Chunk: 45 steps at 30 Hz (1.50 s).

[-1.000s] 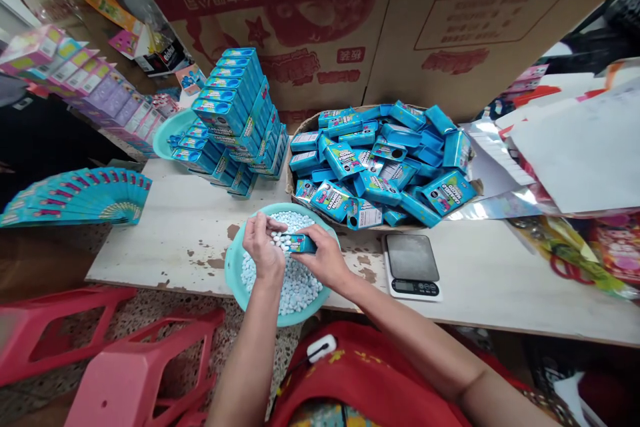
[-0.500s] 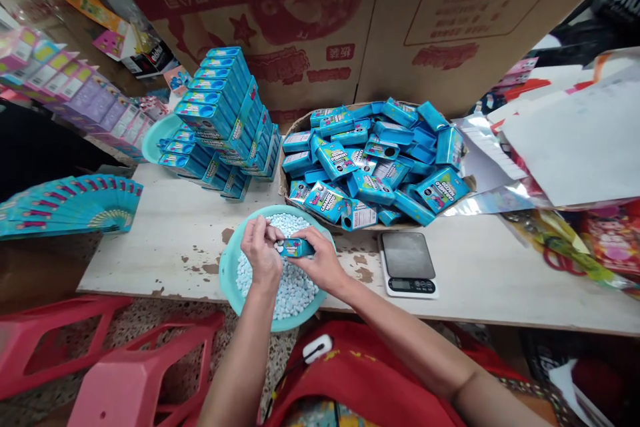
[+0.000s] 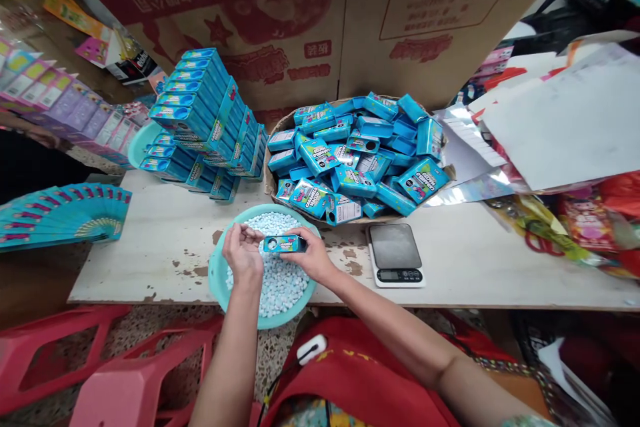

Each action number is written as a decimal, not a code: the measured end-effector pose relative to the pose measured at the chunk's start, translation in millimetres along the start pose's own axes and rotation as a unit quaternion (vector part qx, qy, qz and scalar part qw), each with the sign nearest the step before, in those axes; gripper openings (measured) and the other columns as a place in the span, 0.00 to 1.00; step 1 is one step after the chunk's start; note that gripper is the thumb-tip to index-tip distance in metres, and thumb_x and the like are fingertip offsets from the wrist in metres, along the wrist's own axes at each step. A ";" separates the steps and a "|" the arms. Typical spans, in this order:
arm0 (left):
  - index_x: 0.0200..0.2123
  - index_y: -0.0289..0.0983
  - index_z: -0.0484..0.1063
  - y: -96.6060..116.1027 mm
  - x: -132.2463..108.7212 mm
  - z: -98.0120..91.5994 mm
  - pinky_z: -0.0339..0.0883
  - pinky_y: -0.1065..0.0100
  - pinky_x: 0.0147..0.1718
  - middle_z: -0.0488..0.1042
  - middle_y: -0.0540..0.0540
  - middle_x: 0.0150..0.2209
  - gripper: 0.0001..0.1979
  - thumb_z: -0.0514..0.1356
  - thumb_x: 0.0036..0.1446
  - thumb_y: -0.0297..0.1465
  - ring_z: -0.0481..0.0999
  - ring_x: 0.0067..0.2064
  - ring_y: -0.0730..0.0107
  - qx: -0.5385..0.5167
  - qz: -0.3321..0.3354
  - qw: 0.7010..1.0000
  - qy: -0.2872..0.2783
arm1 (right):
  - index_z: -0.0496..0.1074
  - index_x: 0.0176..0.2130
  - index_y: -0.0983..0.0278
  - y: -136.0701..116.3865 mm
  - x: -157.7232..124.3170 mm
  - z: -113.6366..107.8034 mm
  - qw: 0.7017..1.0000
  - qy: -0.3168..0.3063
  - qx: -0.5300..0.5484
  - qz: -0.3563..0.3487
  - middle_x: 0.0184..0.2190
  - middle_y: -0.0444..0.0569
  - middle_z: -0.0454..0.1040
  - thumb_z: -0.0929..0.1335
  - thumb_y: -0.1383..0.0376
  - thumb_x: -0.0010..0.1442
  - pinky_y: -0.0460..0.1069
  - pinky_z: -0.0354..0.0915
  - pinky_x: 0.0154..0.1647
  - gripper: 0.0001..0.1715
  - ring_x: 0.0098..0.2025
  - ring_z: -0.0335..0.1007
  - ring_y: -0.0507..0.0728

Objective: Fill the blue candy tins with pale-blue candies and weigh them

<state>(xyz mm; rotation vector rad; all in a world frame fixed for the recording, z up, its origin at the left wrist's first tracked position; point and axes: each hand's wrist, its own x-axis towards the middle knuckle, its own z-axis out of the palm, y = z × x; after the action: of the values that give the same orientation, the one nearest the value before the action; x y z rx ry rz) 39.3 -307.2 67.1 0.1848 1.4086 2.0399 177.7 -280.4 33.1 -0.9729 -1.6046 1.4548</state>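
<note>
Over a turquoise basin (image 3: 214, 275) of small pale blue and white candies (image 3: 280, 283), my right hand (image 3: 316, 259) grips a small blue candy box (image 3: 281, 244) by its right end. The box lies level, its printed narrow side up, with a round opening at the left end where white candy shows. Beside that end is my left hand (image 3: 243, 255), palm turned up and fingers loosely curled but apart. I see nothing clearly held in it. Behind the basin, a cardboard tray (image 3: 270, 181) is heaped with similar blue boxes (image 3: 353, 180).
A digital scale (image 3: 396, 255) sits right of the basin. Stacked blue boxes (image 3: 200, 113) stand at back left, near fanned blue cards (image 3: 65, 213). Large cartons (image 3: 370, 33) rise behind the table (image 3: 480, 267). Pink stools (image 3: 120, 387) are at lower left; papers (image 3: 565, 120) lie right.
My left hand has drawn back from the box's opening and turned palm up, its fingers loosening. My right hand still holds the box. The whole view has shifted a little.
</note>
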 end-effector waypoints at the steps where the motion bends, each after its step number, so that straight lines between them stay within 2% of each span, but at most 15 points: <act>1: 0.28 0.35 0.65 -3.4 -2.7 1.0 0.67 0.69 0.26 0.65 0.54 0.19 0.13 0.63 0.48 0.38 0.69 0.22 0.74 0.007 0.003 1.000 -0.006 | 0.72 0.38 0.61 2.8 0.3 1.8 1.000 0.005 -0.002 0.004 0.38 0.45 0.72 0.76 0.66 0.42 0.52 0.63 0.49 0.21 0.44 0.69 0.57; 6: 0.28 0.34 0.66 -2.0 -19.8 8.4 0.68 0.67 0.27 0.68 0.51 0.21 0.12 0.62 0.49 0.37 0.71 0.23 0.70 0.099 0.044 0.992 -0.062 | 0.73 0.38 0.61 2.0 0.1 2.9 1.000 0.011 -0.013 0.014 0.36 0.45 0.72 0.76 0.67 0.41 0.52 0.65 0.47 0.21 0.42 0.69 0.57; 10: 0.31 0.37 0.66 -8.2 -10.3 -5.9 0.68 0.63 0.32 0.68 0.51 0.23 0.11 0.58 0.53 0.39 0.72 0.26 0.68 0.168 0.128 0.977 -0.013 | 0.73 0.39 0.61 -8.8 -6.8 -14.3 0.999 0.034 0.005 0.001 0.38 0.45 0.72 0.75 0.65 0.43 0.52 0.64 0.48 0.20 0.43 0.69 0.57; 12: 0.29 0.38 0.66 -24.6 -1.8 -18.3 0.67 0.62 0.36 0.69 0.48 0.26 0.09 0.55 0.55 0.38 0.72 0.31 0.65 0.326 0.160 0.931 -0.020 | 0.72 0.39 0.62 -14.2 -12.5 -26.1 0.998 0.057 0.012 0.006 0.39 0.46 0.71 0.75 0.64 0.44 0.51 0.64 0.48 0.20 0.43 0.69 0.57; 15: 0.27 0.38 0.68 -56.5 2.6 -31.8 0.62 0.62 0.40 0.71 0.43 0.32 0.03 0.59 0.50 0.31 0.70 0.40 0.58 0.532 0.158 0.826 -0.099 | 0.72 0.40 0.62 -22.0 -22.9 -42.3 0.998 0.054 0.012 -0.008 0.38 0.46 0.71 0.75 0.64 0.45 0.50 0.64 0.47 0.20 0.43 0.69 0.56; 16: 0.27 0.38 0.68 -65.5 1.8 -33.8 0.61 0.63 0.39 0.70 0.42 0.33 0.02 0.60 0.48 0.30 0.69 0.41 0.57 0.558 0.155 0.807 -0.120 | 0.72 0.40 0.62 -24.5 -26.4 -46.5 0.999 0.045 0.007 -0.015 0.39 0.46 0.71 0.75 0.63 0.46 0.50 0.64 0.47 0.20 0.43 0.69 0.56; 17: 0.27 0.39 0.68 -72.4 0.6 -34.9 0.60 0.64 0.38 0.69 0.43 0.33 0.03 0.61 0.47 0.29 0.68 0.41 0.57 0.561 0.150 0.804 -0.129 | 0.72 0.41 0.62 -26.6 -29.5 -49.9 0.999 0.038 0.000 -0.022 0.39 0.46 0.71 0.75 0.63 0.47 0.50 0.64 0.47 0.20 0.43 0.69 0.56; 19: 0.25 0.39 0.66 -79.1 -0.4 -35.2 0.58 0.67 0.34 0.67 0.45 0.30 0.07 0.63 0.46 0.30 0.67 0.37 0.61 0.516 0.115 0.840 -0.118 | 0.72 0.42 0.61 -29.7 -34.1 -54.2 0.999 0.029 -0.018 -0.029 0.40 0.46 0.71 0.74 0.62 0.48 0.50 0.64 0.47 0.20 0.43 0.69 0.56; 22: 0.21 0.38 0.63 -72.6 2.8 -35.8 0.54 0.71 0.27 0.61 0.51 0.22 0.13 0.65 0.44 0.36 0.63 0.28 0.69 0.393 0.044 0.917 -0.056 | 0.72 0.42 0.61 -30.3 -35.8 -54.7 0.998 0.017 -0.054 -0.032 0.39 0.46 0.70 0.75 0.62 0.48 0.51 0.64 0.46 0.20 0.43 0.69 0.57; 25: 0.22 0.38 0.60 -51.4 3.8 -36.4 0.52 0.73 0.22 0.58 0.54 0.19 0.17 0.58 0.50 0.44 0.59 0.21 0.74 0.309 0.017 0.951 -0.004 | 0.72 0.41 0.60 -27.5 -32.8 -48.1 0.995 0.001 -0.093 -0.039 0.39 0.46 0.70 0.75 0.63 0.48 0.50 0.64 0.45 0.19 0.42 0.69 0.57; 28: 0.26 0.38 0.60 -22.2 -5.2 -30.1 0.51 0.74 0.17 0.61 0.54 0.19 0.18 0.58 0.49 0.46 0.58 0.18 0.78 0.101 -0.067 0.993 -0.013 | 0.72 0.41 0.60 -23.0 -28.8 -33.3 0.991 -0.019 -0.126 -0.049 0.38 0.46 0.70 0.75 0.65 0.47 0.51 0.64 0.45 0.19 0.42 0.68 0.57; 30: 0.28 0.37 0.62 -5.0 -13.8 -21.9 0.52 0.75 0.17 0.65 0.52 0.21 0.16 0.60 0.47 0.44 0.62 0.18 0.78 -0.028 -0.105 0.993 -0.035 | 0.72 0.41 0.61 -20.6 -26.9 -20.2 0.987 -0.036 -0.146 -0.053 0.38 0.47 0.70 0.75 0.67 0.47 0.52 0.64 0.45 0.19 0.43 0.68 0.58; 32: 0.27 0.36 0.63 5.7 -20.3 -13.5 0.54 0.75 0.18 0.66 0.51 0.22 0.15 0.61 0.47 0.42 0.64 0.20 0.78 -0.065 -0.087 0.994 -0.025 | 0.72 0.41 0.61 -19.9 -26.1 -7.3 0.985 -0.051 -0.158 -0.055 0.39 0.48 0.71 0.75 0.68 0.47 0.52 0.64 0.45 0.19 0.43 0.69 0.59; 37: 0.19 0.36 0.58 9.0 -23.1 -4.9 0.52 0.74 0.16 0.59 0.55 0.17 0.20 0.62 0.50 0.43 0.59 0.17 0.80 -0.040 0.004 0.999 0.033 | 0.72 0.40 0.60 -25.5 -26.2 7.4 0.984 -0.067 -0.153 -0.056 0.39 0.48 0.72 0.74 0.68 0.48 0.53 0.65 0.46 0.18 0.43 0.69 0.59; 45: 0.20 0.38 0.55 20.7 -20.5 -8.6 0.48 0.74 0.15 0.56 0.55 0.16 0.22 0.62 0.49 0.45 0.57 0.17 0.80 -0.024 -0.032 0.999 -0.022 | 0.73 0.40 0.61 -21.7 -22.8 1.8 0.993 -0.029 -0.094 -0.066 0.37 0.47 0.72 0.76 0.65 0.45 0.51 0.64 0.46 0.20 0.42 0.69 0.57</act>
<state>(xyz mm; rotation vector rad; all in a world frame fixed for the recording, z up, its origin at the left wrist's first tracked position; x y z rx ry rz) 42.6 -330.2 86.5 0.1627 1.3211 2.0034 184.8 -303.2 53.7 -0.9172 -1.8373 1.2710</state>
